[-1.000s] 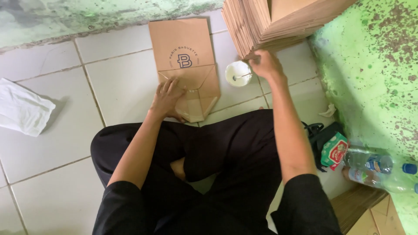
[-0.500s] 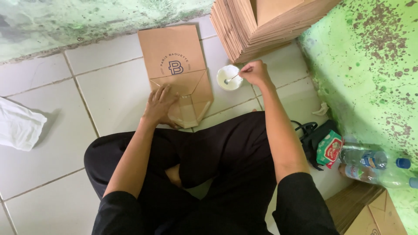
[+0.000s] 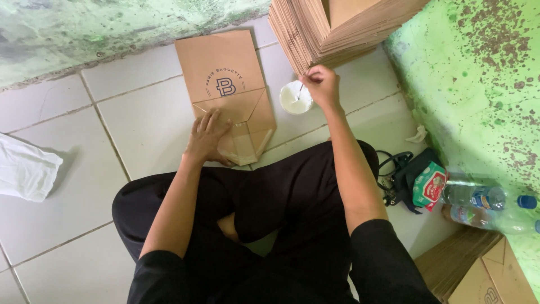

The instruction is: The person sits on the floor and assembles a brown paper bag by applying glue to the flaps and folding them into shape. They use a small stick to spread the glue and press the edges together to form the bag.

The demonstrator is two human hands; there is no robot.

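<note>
Paper bag (image 3: 228,84), brown, flat on white floor tiles (image 3: 135,121), printed face up, lower flaps folded open toward the crossed legs (image 3: 270,197). Left hand (image 3: 209,137) pressed palm-down on the bag's near-left flap, fingers spread and extended, gripping nothing. Right hand (image 3: 323,84) closed in a pinch around a thin stick (image 3: 301,92), tip dipped into a small white cup (image 3: 296,98). Cup standing on the tiles just beside the bag's right edge, touching or nearly so; cannot tell which. Stack of flat brown bags (image 3: 337,25) at the far edge of the floor, right behind the right hand. White cloth (image 3: 25,169) at the left edge, well apart from the bag. Near the right wall: black pouch (image 3: 408,174), green-and-red packet (image 3: 429,184), two plastic bottles (image 3: 484,205) lying on their sides. Cardboard box (image 3: 486,273) in the near right corner.
</note>
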